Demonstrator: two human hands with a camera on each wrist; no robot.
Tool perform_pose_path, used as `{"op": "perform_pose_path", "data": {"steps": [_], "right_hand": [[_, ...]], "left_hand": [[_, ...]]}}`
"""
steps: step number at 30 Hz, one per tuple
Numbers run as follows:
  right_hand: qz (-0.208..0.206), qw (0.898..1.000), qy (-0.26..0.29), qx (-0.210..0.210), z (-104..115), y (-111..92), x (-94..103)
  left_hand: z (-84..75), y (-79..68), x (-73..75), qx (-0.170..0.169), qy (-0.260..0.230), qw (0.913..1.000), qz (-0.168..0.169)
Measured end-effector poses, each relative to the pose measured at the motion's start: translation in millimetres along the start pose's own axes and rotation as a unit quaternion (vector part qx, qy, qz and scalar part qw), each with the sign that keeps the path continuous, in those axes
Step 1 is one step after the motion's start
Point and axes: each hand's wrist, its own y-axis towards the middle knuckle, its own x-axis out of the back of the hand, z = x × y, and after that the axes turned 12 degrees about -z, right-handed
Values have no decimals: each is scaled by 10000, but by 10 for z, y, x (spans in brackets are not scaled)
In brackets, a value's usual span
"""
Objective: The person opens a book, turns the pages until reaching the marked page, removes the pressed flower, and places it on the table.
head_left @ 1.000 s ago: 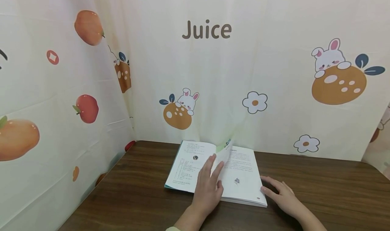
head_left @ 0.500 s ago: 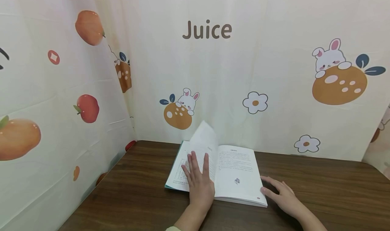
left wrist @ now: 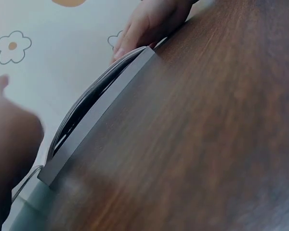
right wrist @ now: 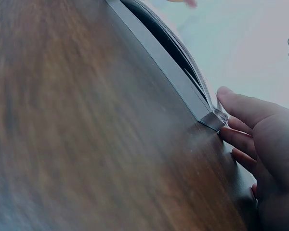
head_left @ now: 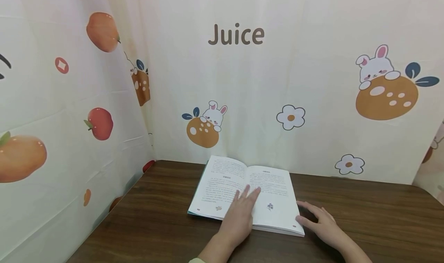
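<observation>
An open book [head_left: 277, 201] with printed pages and small flower drawings lies on the table. My left hand [head_left: 237, 218] is over its lower middle, fingers extended across the centre fold; whether the fingertips touch the paper is unclear. In the left wrist view this hand [left wrist: 12, 137] shows dark and blurred at the left edge. My right hand [head_left: 320, 222] holds the book's right edge. The right wrist view shows its thumb [right wrist: 241, 106] on the page edges and fingertips against the side near the bottom cover. Part of the lower pages is hidden by my left hand.
The dark wooden table [head_left: 145, 216] extends on both sides of the book. Close behind stands a pale curtain [head_left: 249, 82] printed with fruit, rabbits, flowers and the word "Juice". Another curtain [head_left: 69, 101] hangs along the left side.
A leaf that stood raised near the fold has swung over to the left and lies flat. My left hand went left with it, then came back to the centre. My right hand stayed put.
</observation>
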Motion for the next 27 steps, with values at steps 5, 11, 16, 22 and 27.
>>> {"op": "perform_pose_path", "data": {"steps": [5,11,16,22,27], "right_hand": [[-29,10000,28,85,-8,-8,1],[34,9996,175,233,-24,-13,18],[262,9985,425,221,-38,-16,50],[206,9983,478,248,-61,-12,41],[2,9990,325,296,-62,10,7]], "left_hand": [[-37,-32,3,-46,-616,9946,838],[-31,-72,3,-177,-647,9884,1360],[-33,-72,8,26,-782,9845,1568],[-39,-63,6,101,-852,9838,1574],[-38,-57,-8,213,-970,9832,1529]]}}
